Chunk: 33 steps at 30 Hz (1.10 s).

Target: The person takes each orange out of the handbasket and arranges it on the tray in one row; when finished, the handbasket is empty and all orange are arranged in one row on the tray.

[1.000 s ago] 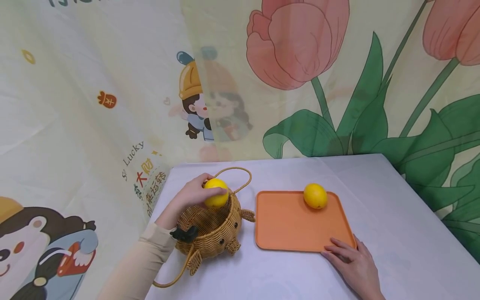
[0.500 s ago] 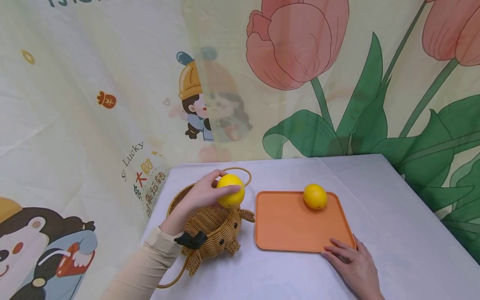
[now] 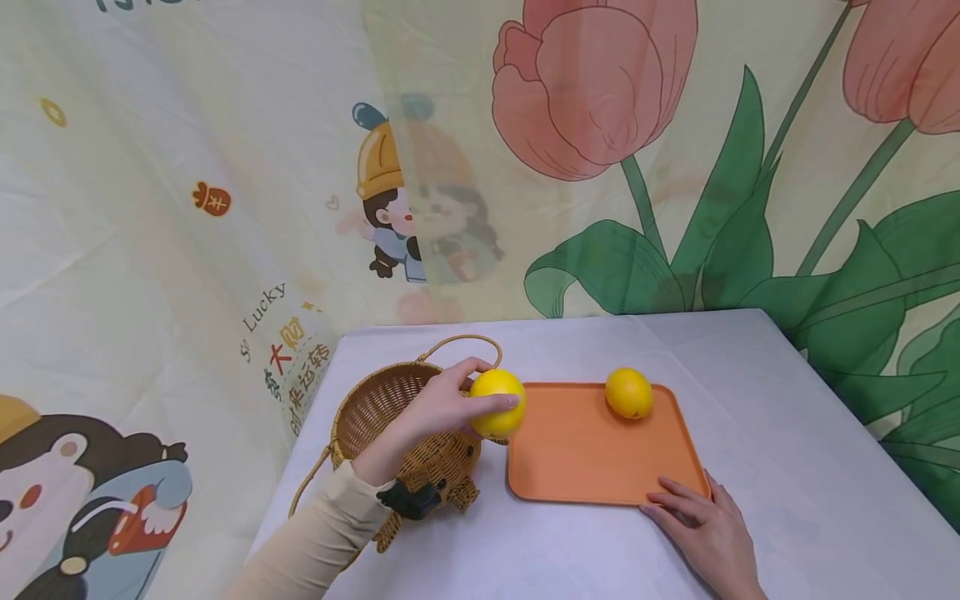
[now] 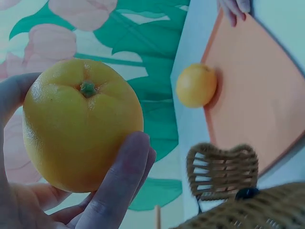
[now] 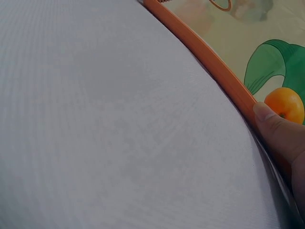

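My left hand [image 3: 450,402] holds an orange [image 3: 498,404] between thumb and fingers, in the air over the gap between basket and tray. In the left wrist view the stem end of this orange [image 4: 88,124] faces the camera. A second orange [image 3: 629,393] lies at the back edge of the flat orange tray [image 3: 577,458]. At the tray's near right corner my right hand [image 3: 712,533] grips the rim, its thumb [image 5: 276,126] against the outer wall. Left of the tray stands a wicker basket [image 3: 378,408] with animal features, partly hidden by my left arm.
A thin looped handle [image 3: 472,337] rises behind the basket, and another hangs at its left side. White cloth covers the table [image 3: 555,550]. Printed curtains [image 3: 585,242] with tulips and cartoon figures enclose the back and left.
My left hand has moved right with the orange, from over the basket's opening to near the tray's left edge. My right hand, the tray and the second orange stay put.
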### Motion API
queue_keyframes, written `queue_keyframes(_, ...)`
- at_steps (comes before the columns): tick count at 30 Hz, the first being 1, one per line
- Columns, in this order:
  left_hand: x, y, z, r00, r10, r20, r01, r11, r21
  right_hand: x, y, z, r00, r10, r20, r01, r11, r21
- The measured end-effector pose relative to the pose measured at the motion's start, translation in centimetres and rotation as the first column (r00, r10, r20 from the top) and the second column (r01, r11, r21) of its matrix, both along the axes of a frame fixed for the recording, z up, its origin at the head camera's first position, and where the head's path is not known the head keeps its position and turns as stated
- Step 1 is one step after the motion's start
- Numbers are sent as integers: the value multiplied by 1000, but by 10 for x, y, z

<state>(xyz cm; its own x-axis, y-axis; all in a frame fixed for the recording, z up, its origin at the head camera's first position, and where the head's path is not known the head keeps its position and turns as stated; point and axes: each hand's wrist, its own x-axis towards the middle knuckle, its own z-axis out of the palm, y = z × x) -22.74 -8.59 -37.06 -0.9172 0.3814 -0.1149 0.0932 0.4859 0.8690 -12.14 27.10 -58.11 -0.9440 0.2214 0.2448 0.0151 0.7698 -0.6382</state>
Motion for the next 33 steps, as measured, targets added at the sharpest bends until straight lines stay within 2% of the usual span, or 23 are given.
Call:
queue_keyframes(17, 11, 41, -29, 999, -47, -16, 48, 998, 49, 0, 2, -2, 1000, 15, -24, -14, 1000, 10)
queue_keyframes(33, 11, 61, -50, 996, -32, -81, 27, 998, -60, 2, 2, 0, 1000, 18, -19, -18, 1000, 18)
